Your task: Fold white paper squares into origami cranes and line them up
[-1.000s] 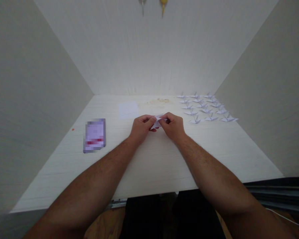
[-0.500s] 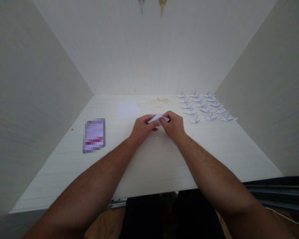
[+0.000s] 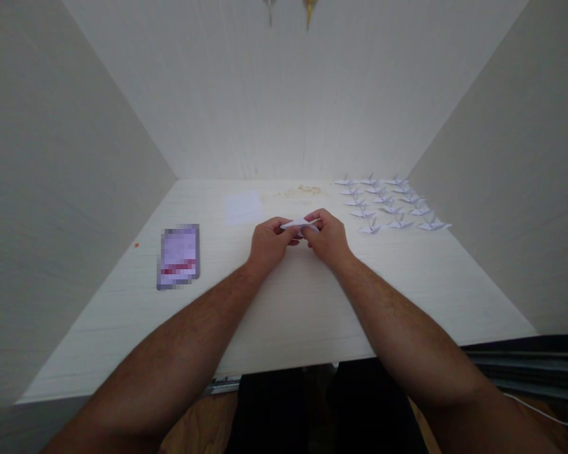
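Holding folded paper [image 3: 299, 223] with both hands, in front of the body, over the middle of the pale table [image 3: 284, 315]; cannot tell lifted from resting. Gripped toward one end by the left hand [image 3: 269, 243], toward the other by the right hand [image 3: 329, 239]. Thumbs on the near side, tips close together around the middle; other fingers bent behind and below. Grasping from both sides, neither side released.

Step in hand, judging by shape and grip: folding or shaping with the fingertips, well past a flat sheet. No raised points visible, unlike the paper birds [image 3: 392, 210] set out in rows at far right. Next move: probably calls for steadying with one side, working a fold with the opposite thumb; light pressure, to avoid tearing or crushing.

Hidden: underside and inner folds of the paper, behind thumbs and fingers. Too small for counting layers. Back rows of birds crowded and overlapping, hard to count. To the left, a flat lilac object [image 3: 178, 255], pixelated on top, unreadable. Beyond the left hand, a white sheet [image 3: 243, 208], faint against the tabletop; single or stacked, cannot tell. Cut off at the top edge: a grey pointed thing [image 3: 271, 12] and a yellow pointed thing [image 3: 309, 14], both too blurred to identify.
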Tool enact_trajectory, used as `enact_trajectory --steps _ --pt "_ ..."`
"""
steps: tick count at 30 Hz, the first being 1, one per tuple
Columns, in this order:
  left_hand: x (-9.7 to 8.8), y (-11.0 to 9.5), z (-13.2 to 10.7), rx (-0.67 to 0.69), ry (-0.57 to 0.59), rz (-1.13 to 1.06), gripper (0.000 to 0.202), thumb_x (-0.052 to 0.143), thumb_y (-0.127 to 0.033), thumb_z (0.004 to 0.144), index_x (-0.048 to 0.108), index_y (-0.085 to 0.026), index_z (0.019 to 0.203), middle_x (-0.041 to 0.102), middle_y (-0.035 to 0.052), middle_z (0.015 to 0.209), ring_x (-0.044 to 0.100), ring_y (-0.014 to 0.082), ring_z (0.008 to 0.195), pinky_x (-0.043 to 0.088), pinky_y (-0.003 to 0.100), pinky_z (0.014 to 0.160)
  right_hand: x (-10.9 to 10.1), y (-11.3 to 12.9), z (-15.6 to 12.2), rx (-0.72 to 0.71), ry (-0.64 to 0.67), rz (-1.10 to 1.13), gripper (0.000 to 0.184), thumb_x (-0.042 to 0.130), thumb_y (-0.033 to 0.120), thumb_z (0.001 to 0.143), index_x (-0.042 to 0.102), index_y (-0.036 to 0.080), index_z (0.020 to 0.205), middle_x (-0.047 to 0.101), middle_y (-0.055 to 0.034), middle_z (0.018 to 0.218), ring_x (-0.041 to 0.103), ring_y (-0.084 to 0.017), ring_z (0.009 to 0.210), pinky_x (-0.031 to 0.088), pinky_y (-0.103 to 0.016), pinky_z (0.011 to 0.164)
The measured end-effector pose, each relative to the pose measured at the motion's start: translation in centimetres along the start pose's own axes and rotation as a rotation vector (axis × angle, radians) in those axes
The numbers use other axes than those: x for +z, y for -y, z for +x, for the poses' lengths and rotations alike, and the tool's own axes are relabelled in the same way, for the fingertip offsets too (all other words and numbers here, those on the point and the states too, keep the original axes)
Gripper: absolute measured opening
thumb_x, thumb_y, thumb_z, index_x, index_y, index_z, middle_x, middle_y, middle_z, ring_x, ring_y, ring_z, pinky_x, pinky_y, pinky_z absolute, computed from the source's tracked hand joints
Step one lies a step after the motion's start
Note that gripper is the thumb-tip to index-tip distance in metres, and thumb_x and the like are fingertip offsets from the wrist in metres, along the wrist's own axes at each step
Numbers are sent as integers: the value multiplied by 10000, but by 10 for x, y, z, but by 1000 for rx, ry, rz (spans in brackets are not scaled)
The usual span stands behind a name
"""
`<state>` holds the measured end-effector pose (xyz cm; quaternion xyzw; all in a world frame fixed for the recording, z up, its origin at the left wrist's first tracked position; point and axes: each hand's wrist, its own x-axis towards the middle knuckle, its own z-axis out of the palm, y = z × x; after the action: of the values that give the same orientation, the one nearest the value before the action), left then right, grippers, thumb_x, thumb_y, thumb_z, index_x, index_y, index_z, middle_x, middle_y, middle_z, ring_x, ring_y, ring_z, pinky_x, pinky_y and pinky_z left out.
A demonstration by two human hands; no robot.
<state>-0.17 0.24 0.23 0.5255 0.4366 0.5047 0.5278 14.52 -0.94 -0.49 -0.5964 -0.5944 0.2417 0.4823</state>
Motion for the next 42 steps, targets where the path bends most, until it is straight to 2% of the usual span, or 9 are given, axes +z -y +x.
enact_trajectory --steps 3,5,9,11,17,23,26,34,42 --pt "0 -1 0 -11 -5 -15 349 809 -403 677 691 -110 825 733 80 712 707 191 629 599 320 623 -3 4 0 -42 -20 19 233 606 246 766 583 236 998 656 30 732 565 -122 569 446 -253 550" --pt "0 0 1 -15 -15 -35 330 786 -389 707 692 -109 853 731 79 709 709 192 634 592 311 614 -8 7 0 -142 -40 34 325 614 212 748 571 237 1069 677 -5 926 551 -102 589 452 -245 543" --pt "-2 5 4 3 -40 -47 336 754 -401 737 696 -113 900 715 63 679 688 174 603 561 282 562 -13 6 1 -428 52 7 276 616 112 695 639 222 947 610 -73 1145 594 -140 806 477 -243 570" --pt "-4 7 6 15 -44 -46 358 757 -419 731 700 -115 910 702 53 660 663 155 576 546 272 551 -12 2 2 -468 110 -18 234 646 110 700 664 217 908 592 -72 1140 590 -134 792 497 -260 602" --pt "-8 11 10 29 45 -138 366 802 -394 680 723 -124 913 698 46 692 634 126 623 508 232 562 -7 -7 3 -407 64 -31 99 687 152 782 722 228 836 620 -35 999 584 -119 733 521 -293 678" --pt "-8 12 9 -43 143 -190 303 786 -401 701 718 -115 773 725 73 818 686 157 743 592 327 761 -5 -14 6 -408 23 -11 102 726 193 780 747 262 851 617 -52 1135 608 -188 982 538 -330 754" --pt "-7 9 7 -69 121 -195 306 782 -403 702 709 -111 760 723 71 805 695 162 736 601 374 818 -5 -17 6 -428 49 -55 159 712 149 771 746 264 876 600 -58 1199 596 -198 1032 537 -354 806" --pt "0 -1 -1 -25 45 -98 238 725 -361 741 702 -124 729 712 49 749 695 154 712 615 363 809 -6 -10 3 -417 47 -128 166 693 110 751 718 251 836 603 -59 1213 589 -205 1061 537 -369 834" --pt "2 -2 -2 25 -21 -69 225 695 -348 757 697 -128 708 719 47 742 699 156 711 624 358 781 -6 -6 1 -444 8 -189 110 715 165 763 712 225 856 635 -86 1206 588 -228 1115 546 -406 865"
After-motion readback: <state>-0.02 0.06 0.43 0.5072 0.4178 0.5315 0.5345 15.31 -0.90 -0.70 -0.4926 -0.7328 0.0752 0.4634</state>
